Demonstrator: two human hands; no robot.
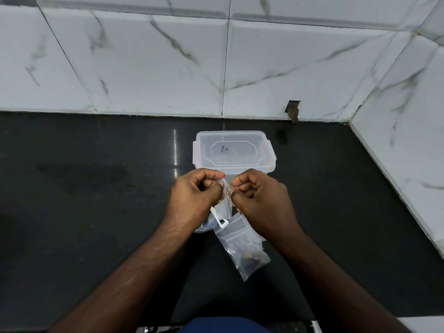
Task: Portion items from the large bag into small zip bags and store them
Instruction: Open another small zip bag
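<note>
My left hand (195, 198) and my right hand (260, 203) are raised side by side over the black counter (96, 212), each pinching the top edge of one small clear zip bag (225, 203) that hangs between them. Its contents cannot be made out. Under my left hand lies a larger clear bag (204, 225) with a white clip (219, 221), mostly hidden. A filled small zip bag (245, 251) holding brown pieces lies flat on the counter below my right wrist. A clear plastic box with its lid on (234, 151) stands just beyond my hands.
White marble-look wall tiles (168, 56) close off the back and right side of the counter. A dark gap in the tiles (293, 111) sits at the back edge. The counter's front edge runs near my body.
</note>
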